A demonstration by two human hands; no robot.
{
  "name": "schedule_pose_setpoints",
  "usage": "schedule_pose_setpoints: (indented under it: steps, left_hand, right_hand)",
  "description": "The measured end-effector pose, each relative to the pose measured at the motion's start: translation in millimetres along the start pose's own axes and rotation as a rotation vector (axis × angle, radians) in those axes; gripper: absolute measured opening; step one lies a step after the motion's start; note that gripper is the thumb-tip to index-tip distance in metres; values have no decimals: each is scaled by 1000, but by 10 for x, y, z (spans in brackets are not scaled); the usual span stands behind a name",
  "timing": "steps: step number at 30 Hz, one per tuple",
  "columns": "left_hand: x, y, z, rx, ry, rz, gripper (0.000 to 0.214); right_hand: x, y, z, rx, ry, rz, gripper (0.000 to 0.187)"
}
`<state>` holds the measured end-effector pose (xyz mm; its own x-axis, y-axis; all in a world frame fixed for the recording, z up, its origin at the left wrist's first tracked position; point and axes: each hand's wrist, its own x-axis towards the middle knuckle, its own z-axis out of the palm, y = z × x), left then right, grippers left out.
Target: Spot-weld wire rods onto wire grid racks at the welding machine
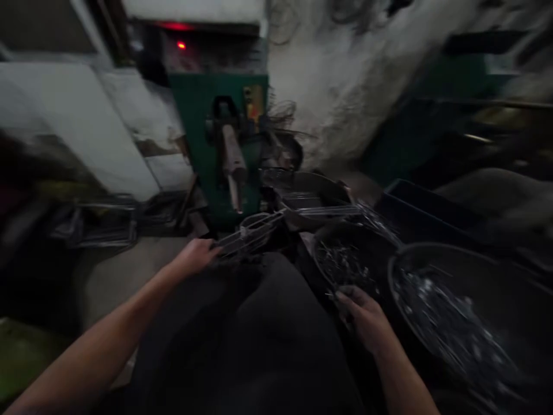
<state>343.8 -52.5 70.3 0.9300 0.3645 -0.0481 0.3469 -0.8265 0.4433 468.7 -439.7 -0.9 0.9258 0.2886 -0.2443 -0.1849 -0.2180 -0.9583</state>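
My left hand (199,255) is closed on the near end of a wire frame (254,229) made of thin parallel metal rods. The frame lies over my lap, in front of a green machine (190,121). My right hand (362,314) is at the near rim of a dark pan (317,271) that holds many thin metal pieces (345,262). Its thumb and fingers are pinched together. A short bright sliver shows at the fingertips, too blurred to name.
A copper-coloured rod (233,153) juts from the machine toward me. A larger basin (458,251) of shiny metal parts stands at the right, and another round pan (319,190) with wire rods across it sits behind. More wire frames (106,222) lie on the left.
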Motion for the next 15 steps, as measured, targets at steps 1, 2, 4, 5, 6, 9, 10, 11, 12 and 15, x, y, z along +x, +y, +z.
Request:
schedule_pose_setpoints:
  steps: [1,2,4,5,6,9,10,11,12,15]
  left_hand:
    - [38,-48,34,15,-6,-26,23]
    - [96,-73,70,29,-13,-31,25]
    - [215,-67,130,46,-13,-30,27]
    - [257,-46,149,53,-13,-23,28]
    - [281,-21,161,55,-16,-18,29]
    - [281,39,161,25,-23,-11,31]
    - [274,48,155,6,-19,-11,31]
    - [269,51,149,-10,-13,-11,31]
    - [270,51,144,-22,-10,-9,31]
    - [306,26,141,-47,-28,4,31]
  right_hand:
    - [94,-171,240,45,-47,-21,35]
    - [178,-337,483,86,-93,-49,36]
    - [322,-623,966,165,-209,-102,36]
    - [385,-729,1202,199,-270,-116,36]
    - [443,-805,1429,227,-323,-119,35]
    - [587,-867,2015,289,-363,-113,33]
    - [624,-848,2167,301,-346,-113,32]
    - [657,-821,2292,310,-322,-114,31]
    - [687,-789,2393,316,-297,-117,30]
    - [771,-708,2567,342,-241,-146,28]
